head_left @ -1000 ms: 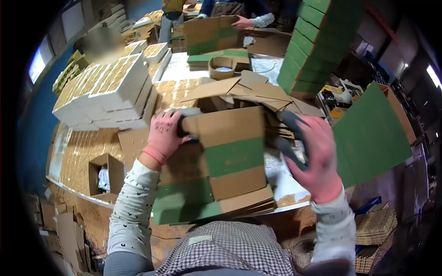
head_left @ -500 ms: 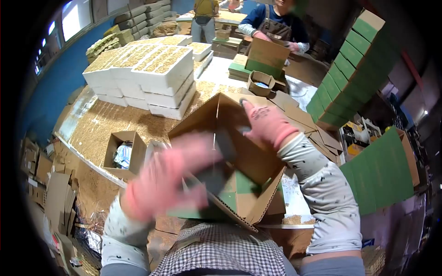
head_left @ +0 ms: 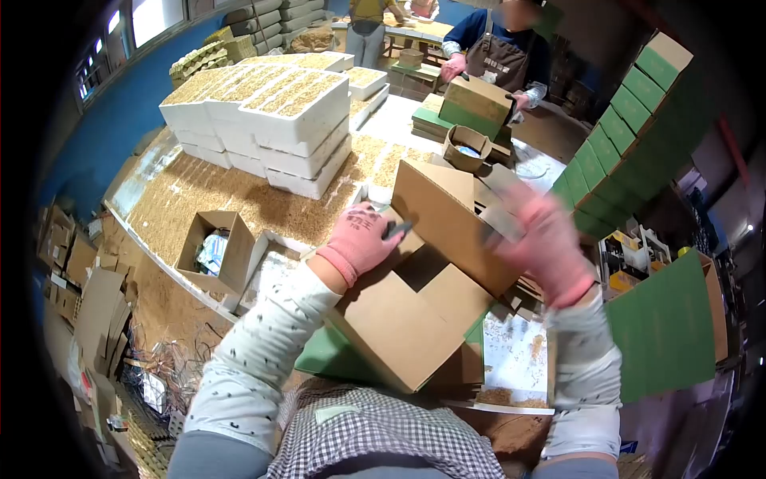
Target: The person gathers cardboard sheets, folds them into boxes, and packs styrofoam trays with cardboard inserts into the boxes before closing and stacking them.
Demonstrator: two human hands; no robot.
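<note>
In front of me a brown cardboard box (head_left: 407, 323) with green outer sides stands partly closed. Its near flaps lie folded in, and a dark gap shows between them. One large flap (head_left: 455, 227) at the far right stands raised. My left hand (head_left: 359, 243), in a pink glove with dark fingertips, grips the box's far left edge, one digit over the flap; its other fingers are mostly hidden. Beside the raised flap's right end, my right hand (head_left: 550, 247) is smeared by motion, so its grip does not show.
White foam trays (head_left: 295, 128) filled with tan granules stand stacked at left. A small open carton (head_left: 211, 255) holds packets. Tall green cartons (head_left: 614, 132) rise at right, above a green cardboard sheet (head_left: 662, 327). Across the table a person (head_left: 499, 56) handles another box (head_left: 475, 104).
The near flaps, raised before, now lie folded in. My left hand has gone from the near side to the box's far left edge; my right hand has moved right and down.
</note>
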